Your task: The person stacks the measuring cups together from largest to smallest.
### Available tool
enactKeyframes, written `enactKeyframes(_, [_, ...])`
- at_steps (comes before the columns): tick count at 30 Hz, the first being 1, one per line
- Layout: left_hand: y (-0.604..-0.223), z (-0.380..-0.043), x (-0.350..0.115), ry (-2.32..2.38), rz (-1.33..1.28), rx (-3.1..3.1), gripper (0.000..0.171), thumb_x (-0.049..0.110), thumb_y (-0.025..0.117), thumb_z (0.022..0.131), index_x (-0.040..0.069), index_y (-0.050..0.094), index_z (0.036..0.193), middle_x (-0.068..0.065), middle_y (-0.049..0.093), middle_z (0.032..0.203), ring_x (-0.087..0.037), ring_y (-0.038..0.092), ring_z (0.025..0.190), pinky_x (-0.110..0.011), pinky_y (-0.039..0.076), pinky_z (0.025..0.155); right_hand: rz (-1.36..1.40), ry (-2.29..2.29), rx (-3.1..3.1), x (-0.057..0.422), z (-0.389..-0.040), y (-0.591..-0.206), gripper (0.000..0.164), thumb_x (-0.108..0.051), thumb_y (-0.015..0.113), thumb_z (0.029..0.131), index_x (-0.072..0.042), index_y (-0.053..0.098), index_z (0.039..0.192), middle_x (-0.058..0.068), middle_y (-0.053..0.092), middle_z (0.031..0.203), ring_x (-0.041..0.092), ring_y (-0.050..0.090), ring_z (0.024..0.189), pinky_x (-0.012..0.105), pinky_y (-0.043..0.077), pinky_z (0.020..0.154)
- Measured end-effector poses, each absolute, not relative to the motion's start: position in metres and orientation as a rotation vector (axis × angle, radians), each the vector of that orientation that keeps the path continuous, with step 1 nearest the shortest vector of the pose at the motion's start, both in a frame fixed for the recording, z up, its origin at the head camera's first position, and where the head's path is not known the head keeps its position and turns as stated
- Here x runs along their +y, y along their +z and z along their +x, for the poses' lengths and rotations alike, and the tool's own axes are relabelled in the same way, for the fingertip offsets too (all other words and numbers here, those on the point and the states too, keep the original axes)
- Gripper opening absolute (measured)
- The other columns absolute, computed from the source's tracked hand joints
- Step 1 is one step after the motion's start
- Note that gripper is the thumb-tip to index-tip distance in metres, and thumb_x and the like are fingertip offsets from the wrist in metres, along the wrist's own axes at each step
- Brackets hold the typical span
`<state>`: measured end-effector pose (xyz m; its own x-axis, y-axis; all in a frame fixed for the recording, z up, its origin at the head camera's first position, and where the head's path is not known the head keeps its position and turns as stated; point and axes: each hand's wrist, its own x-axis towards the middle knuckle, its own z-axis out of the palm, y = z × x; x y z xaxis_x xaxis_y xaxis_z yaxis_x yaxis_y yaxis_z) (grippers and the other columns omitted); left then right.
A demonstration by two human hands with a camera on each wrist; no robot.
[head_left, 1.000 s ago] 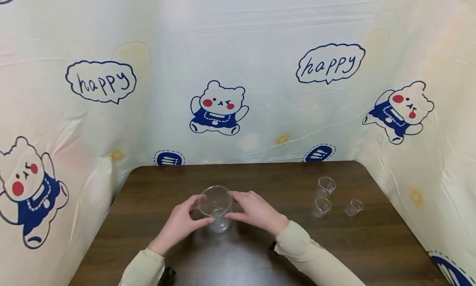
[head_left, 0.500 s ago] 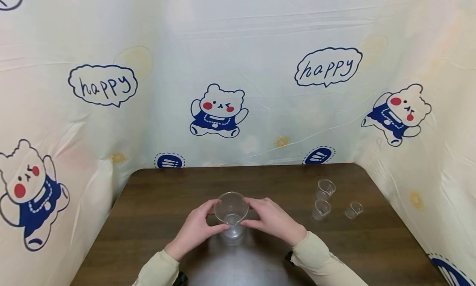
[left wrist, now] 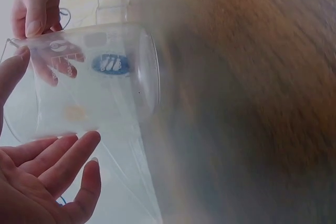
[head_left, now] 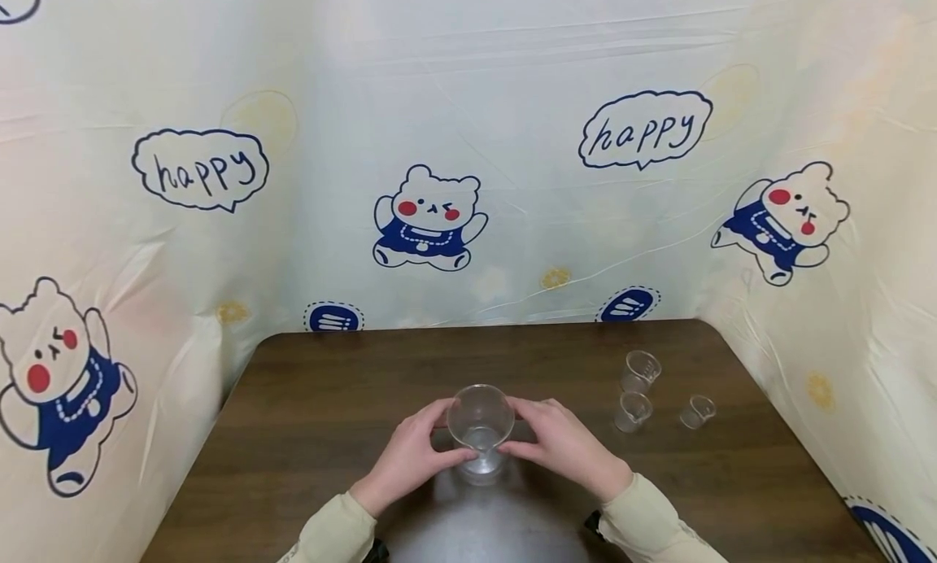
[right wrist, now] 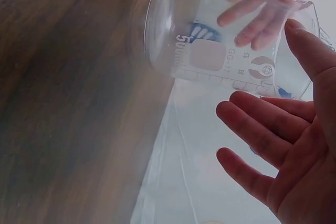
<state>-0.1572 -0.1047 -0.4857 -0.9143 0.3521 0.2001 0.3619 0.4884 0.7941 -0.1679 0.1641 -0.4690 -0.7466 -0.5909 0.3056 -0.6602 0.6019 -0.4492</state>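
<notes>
A large clear glass beaker (head_left: 480, 423) stands upright between both hands near the middle of the dark wooden table (head_left: 322, 416). My left hand (head_left: 411, 459) grips its left side near the rim, the thumb at the front and the fingers behind. On the opposite side my right hand (head_left: 569, 447) holds it in the same way. White graduation marks and a "500" label show on the beaker (right wrist: 210, 51) in the right wrist view. In the left wrist view the lower fingers (left wrist: 86, 182) of my left hand spread loosely beside the glass.
Three smaller clear beakers stand on the right of the table: a taller one (head_left: 641, 373) at the back, a shorter one (head_left: 633, 412) before it, and the smallest (head_left: 698, 413) further right. A printed cloth (head_left: 512, 221) hangs around the table's back and sides.
Both hands have moved the large beaker to the right and slightly toward the body, fastest in the first half second. The three small beakers stay where they were.
</notes>
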Motion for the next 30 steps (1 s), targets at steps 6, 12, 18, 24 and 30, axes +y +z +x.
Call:
enactKeyframes(6, [-0.488,-0.157,-0.098,-1.405,-0.663,-2.697,0.074,0.043,0.092,0.079,0.007,0.062,0.136,-0.007,0.069,0.127,-0.027,0.072,0.106,-0.051,0.057,0.092,1.037,0.835,-2.682,0.171,-0.164,-0.471,0.054,-0.048,0.076,0.093,-0.014,0.066,0.133,-0.006,0.076,0.12,0.008,0.071,0.104,0.043,0.055,0.091])
enactKeyframes(12, [-0.49,-0.154,-0.092,-1.367,-0.694,-2.676,0.073,0.045,0.091,0.08,0.009,0.063,0.136,-0.005,0.07,0.125,-0.026,0.071,0.105,-0.049,0.057,0.09,1.027,0.827,-2.669,0.177,-0.161,-0.473,0.053,-0.046,0.077,0.093,-0.013,0.066,0.133,-0.005,0.076,0.119,0.008,0.072,0.104,0.043,0.056,0.09])
enactKeyframes(18, [-0.492,-0.15,-0.089,-1.345,-0.697,-2.68,0.071,0.046,0.09,0.08,0.012,0.063,0.136,-0.002,0.07,0.123,-0.024,0.071,0.104,-0.05,0.057,0.089,1.023,0.796,-2.647,0.181,-0.156,-0.475,0.052,-0.046,0.078,0.092,-0.014,0.067,0.131,-0.008,0.076,0.117,0.007,0.071,0.103,0.041,0.055,0.088])
enactKeyframes(24, [-0.494,-0.148,-0.088,-1.363,-0.717,-2.673,0.071,0.046,0.089,0.081,0.011,0.062,0.137,-0.002,0.07,0.124,-0.024,0.071,0.105,-0.049,0.057,0.09,0.991,0.773,-2.676,0.182,-0.152,-0.477,0.053,-0.048,0.077,0.093,-0.013,0.066,0.132,-0.006,0.076,0.118,0.008,0.07,0.103,0.042,0.054,0.088])
enactKeyframes(30, [-0.497,-0.148,-0.088,-1.377,-0.733,-2.667,0.07,0.044,0.09,0.081,0.014,0.062,0.138,0.002,0.07,0.123,-0.019,0.071,0.104,-0.047,0.058,0.09,0.977,0.786,-2.675,0.182,-0.15,-0.48,0.051,-0.046,0.078,0.092,-0.014,0.067,0.131,-0.008,0.075,0.118,0.008,0.071,0.103,0.041,0.055,0.088])
